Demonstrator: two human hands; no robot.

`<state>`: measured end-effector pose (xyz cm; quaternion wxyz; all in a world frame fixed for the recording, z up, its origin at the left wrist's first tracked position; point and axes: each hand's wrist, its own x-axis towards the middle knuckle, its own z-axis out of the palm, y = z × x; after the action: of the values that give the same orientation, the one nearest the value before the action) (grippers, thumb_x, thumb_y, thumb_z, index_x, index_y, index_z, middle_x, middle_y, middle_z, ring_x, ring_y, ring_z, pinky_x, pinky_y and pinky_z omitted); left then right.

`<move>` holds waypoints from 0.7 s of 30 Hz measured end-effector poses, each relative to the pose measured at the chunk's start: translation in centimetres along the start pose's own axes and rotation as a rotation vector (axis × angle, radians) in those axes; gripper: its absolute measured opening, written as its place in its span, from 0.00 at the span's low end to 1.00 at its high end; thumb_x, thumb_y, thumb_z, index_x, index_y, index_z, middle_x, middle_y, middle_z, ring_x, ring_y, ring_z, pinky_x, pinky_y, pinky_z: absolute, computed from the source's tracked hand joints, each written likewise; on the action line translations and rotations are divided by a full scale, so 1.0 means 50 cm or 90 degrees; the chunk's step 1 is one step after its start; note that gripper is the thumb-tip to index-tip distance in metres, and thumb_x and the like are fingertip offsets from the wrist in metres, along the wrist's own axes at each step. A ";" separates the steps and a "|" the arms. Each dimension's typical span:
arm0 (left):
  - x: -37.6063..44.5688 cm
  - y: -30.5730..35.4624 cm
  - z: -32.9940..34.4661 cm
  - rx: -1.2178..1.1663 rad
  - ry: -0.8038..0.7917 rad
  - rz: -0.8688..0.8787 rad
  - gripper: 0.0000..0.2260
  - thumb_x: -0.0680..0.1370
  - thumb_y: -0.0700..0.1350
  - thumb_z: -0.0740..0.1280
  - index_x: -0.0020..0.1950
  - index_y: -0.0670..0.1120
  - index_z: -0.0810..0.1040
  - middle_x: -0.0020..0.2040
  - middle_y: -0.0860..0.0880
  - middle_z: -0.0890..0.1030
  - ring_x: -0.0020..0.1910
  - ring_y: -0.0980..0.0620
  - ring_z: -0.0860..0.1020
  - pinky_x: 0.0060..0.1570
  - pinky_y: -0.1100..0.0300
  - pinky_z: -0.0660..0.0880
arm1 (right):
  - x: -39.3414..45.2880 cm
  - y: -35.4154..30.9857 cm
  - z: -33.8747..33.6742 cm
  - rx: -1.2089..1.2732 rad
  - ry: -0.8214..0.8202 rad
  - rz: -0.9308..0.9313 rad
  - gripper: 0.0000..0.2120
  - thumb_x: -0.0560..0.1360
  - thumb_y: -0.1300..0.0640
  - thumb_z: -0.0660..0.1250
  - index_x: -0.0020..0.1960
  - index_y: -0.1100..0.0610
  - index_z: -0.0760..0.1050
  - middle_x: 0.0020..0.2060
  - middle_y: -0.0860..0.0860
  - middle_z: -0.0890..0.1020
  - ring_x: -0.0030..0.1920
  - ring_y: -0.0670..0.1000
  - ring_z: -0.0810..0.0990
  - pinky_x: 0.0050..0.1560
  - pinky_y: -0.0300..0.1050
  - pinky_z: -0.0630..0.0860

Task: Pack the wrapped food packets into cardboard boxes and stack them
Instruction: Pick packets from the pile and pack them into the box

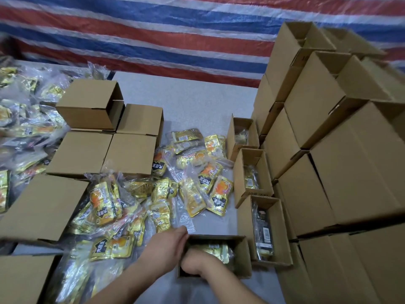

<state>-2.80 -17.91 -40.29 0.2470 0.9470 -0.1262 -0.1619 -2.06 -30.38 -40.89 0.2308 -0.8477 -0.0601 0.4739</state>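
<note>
I see both hands at the open box (241,255), right hand (192,263) pressing packets (217,251) down; fingers hidden, grip unclear; closing flaps likely follows.

The box (241,255) my hands reach into is plain brown cardboard, matt and dry-looking, like the stacked boxes (341,163) at my right. The packets (109,207) are glossy gold foil inside clear, crinkly plastic bags that catch the light. The table (197,99) is a dull grey, faintly speckled surface. Behind hangs a woven plastic tarpaulin (153,29), slightly shiny.
</note>
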 end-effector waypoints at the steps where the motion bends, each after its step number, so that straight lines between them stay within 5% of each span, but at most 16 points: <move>1: 0.003 0.002 0.000 -0.005 -0.003 -0.006 0.12 0.85 0.53 0.51 0.51 0.48 0.69 0.47 0.48 0.79 0.48 0.45 0.77 0.46 0.52 0.71 | 0.001 0.001 -0.003 0.008 -0.003 0.014 0.18 0.82 0.65 0.54 0.70 0.68 0.69 0.68 0.65 0.73 0.65 0.62 0.73 0.63 0.50 0.70; 6: 0.012 0.010 -0.001 0.019 -0.021 -0.006 0.12 0.85 0.53 0.52 0.50 0.47 0.68 0.47 0.47 0.79 0.47 0.44 0.77 0.40 0.54 0.64 | 0.021 0.012 -0.005 -0.037 -0.029 0.052 0.18 0.82 0.65 0.55 0.70 0.68 0.69 0.68 0.65 0.73 0.65 0.63 0.74 0.63 0.52 0.70; 12: 0.018 0.018 -0.010 0.036 -0.045 -0.034 0.10 0.85 0.52 0.51 0.49 0.48 0.66 0.47 0.46 0.79 0.47 0.43 0.77 0.45 0.51 0.71 | 0.039 -0.012 0.002 -0.121 -0.020 0.104 0.22 0.77 0.58 0.66 0.71 0.61 0.71 0.67 0.61 0.76 0.65 0.61 0.76 0.63 0.54 0.74; 21: 0.004 -0.001 -0.025 0.063 -0.068 -0.047 0.05 0.84 0.47 0.54 0.48 0.49 0.63 0.49 0.43 0.80 0.48 0.41 0.78 0.43 0.50 0.70 | 0.032 -0.038 0.013 -0.154 0.002 0.098 0.21 0.76 0.55 0.65 0.69 0.55 0.71 0.64 0.56 0.78 0.64 0.59 0.77 0.63 0.53 0.75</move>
<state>-2.13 -17.40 -39.33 0.1864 0.9522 -0.1123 -0.2144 -1.51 -27.96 -41.59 0.0899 -0.8721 -0.0517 0.4782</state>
